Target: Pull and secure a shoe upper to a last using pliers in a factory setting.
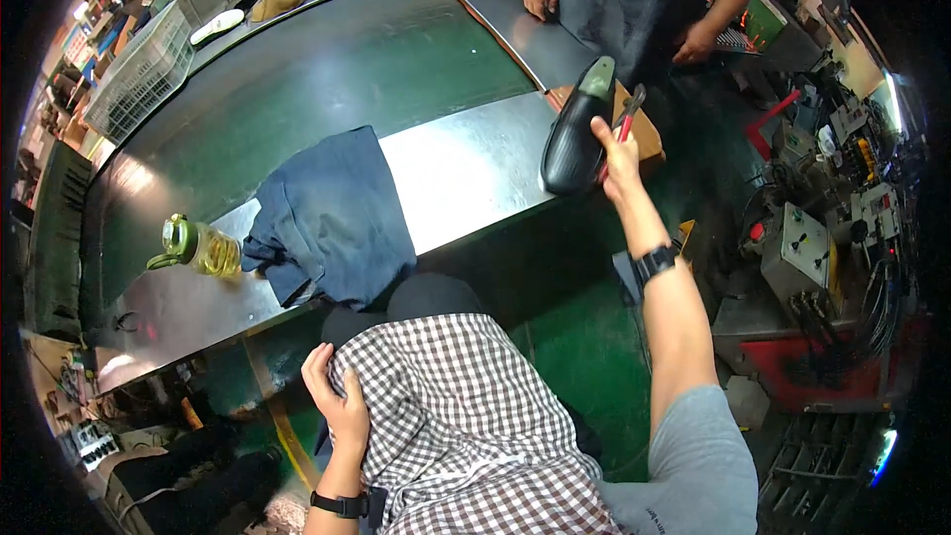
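Note:
In front of me to the right, my right hand (622,160) is closed round red-handled pliers (627,117), their dark jaws pointing up and away. Its thumb lies over the side of a black shoe (575,144) that has a green last (598,76) showing at its far end. The shoe is tilted at the corner of the metal-topped table (475,163), and the fingers under it are hidden. My left hand (342,406) rests on the checked apron (446,367) over my lap, with its fingers loosely apart and holding nothing.
A dark blue cloth (337,213) and a green-lidded bottle (203,246) are on the near table. Beyond runs a wide dark green belt (327,69). Another person (634,0) stands across at the right. A white crate (139,74) is far left; a control box (800,248) stands right.

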`<act>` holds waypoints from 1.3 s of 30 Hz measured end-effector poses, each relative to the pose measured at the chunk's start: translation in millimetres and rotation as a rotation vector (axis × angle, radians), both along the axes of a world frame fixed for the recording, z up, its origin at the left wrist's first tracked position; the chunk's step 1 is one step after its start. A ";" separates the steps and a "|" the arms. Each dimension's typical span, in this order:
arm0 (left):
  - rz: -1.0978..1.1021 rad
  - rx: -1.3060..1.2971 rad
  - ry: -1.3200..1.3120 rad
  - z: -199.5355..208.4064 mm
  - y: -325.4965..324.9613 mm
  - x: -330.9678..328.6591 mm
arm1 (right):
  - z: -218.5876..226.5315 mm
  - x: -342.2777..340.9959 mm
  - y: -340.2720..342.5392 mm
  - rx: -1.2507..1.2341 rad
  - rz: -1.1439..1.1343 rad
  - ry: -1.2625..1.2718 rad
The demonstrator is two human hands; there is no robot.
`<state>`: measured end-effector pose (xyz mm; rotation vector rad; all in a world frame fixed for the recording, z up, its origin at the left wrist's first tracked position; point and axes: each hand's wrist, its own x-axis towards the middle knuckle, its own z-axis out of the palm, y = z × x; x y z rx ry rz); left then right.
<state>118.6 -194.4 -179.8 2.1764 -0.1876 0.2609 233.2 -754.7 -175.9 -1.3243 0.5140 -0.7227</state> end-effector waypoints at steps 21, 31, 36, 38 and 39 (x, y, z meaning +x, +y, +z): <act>-0.083 0.248 0.090 14.6 -10.3 0.7 | -49.5 -145.0 181.8 0.223 0.014 0.255; -0.329 0.336 -0.005 11.3 13.5 -49.4 | 43.8 -167.4 296.4 0.129 0.577 -0.030; -0.323 0.156 -0.006 16.8 13.7 -52.4 | 16.1 -159.9 332.0 0.121 0.505 0.010; -0.208 -0.068 0.032 20.5 8.1 -42.1 | 13.7 -158.0 332.3 0.153 0.482 0.004; -0.194 -0.112 0.019 22.3 8.3 -32.1 | 12.8 -157.2 332.4 0.196 0.444 0.006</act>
